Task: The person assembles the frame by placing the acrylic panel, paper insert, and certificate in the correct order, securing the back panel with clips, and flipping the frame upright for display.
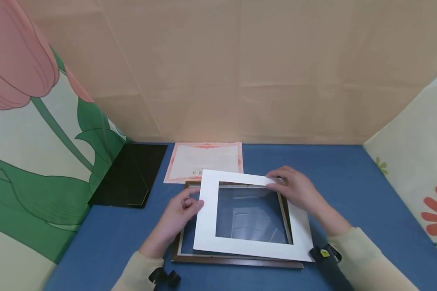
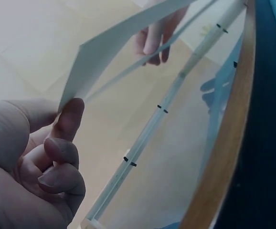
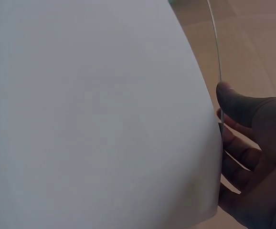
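A white mat board [image 1: 206, 218] with a rectangular window is held tilted over a brown wooden picture frame [image 1: 236, 262]. My left hand [image 1: 178, 212] pinches its left edge; in the left wrist view the thumb and index finger close on the white board [image 2: 95, 62], the other fingers curled beneath. At the upper right corner, my right hand [image 1: 298, 190] grips the mat by its edge. Shiny clear glazing [image 1: 253, 214] shows through the window, inside the frame. The right wrist view is mostly filled by the mat's white face [image 3: 95, 109], with the right fingers at its side.
Behind the frame lies a certificate sheet [image 1: 211, 157] with a red-pink border, partly covered by the mat. A black backing board [image 1: 131, 173] lies at the back left, near the flower-patterned side panel [image 1: 40, 202]. Blue cloth [image 1: 368, 202] covers the table, with a beige wall [image 1: 236, 72] behind.
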`<control>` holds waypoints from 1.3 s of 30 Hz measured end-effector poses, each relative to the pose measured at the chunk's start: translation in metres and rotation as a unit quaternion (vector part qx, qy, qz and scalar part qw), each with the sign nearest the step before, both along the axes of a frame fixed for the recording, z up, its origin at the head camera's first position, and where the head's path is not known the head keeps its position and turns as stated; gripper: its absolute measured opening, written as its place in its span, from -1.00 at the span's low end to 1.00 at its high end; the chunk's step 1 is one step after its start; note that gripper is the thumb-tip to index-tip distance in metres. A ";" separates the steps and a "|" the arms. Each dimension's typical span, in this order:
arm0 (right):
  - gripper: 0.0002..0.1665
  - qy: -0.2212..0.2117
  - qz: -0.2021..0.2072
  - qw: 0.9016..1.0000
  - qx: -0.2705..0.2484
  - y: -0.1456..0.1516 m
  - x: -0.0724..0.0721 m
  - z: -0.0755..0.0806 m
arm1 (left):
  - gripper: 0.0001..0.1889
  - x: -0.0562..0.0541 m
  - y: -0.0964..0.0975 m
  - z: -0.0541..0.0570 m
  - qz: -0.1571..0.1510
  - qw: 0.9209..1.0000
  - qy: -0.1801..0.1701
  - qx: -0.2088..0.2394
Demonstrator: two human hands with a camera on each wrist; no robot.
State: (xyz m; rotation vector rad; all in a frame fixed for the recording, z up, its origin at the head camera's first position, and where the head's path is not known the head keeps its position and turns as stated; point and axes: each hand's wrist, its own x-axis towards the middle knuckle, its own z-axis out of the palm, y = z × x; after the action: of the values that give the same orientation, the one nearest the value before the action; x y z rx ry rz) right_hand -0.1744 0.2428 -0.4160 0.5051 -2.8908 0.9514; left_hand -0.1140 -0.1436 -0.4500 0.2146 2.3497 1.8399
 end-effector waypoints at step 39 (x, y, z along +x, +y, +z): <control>-0.39 -0.128 -0.125 0.979 -0.094 0.025 0.066 -0.028 | -0.55 0.006 -0.040 -0.007 0.054 0.997 -0.056 0.028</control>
State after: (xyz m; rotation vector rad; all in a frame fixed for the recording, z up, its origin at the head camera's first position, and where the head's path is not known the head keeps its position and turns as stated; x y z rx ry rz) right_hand -0.1080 0.2682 -0.4438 0.0020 -2.9395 1.3110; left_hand -0.1077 -0.1836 -0.4573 -0.0106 2.2782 1.9132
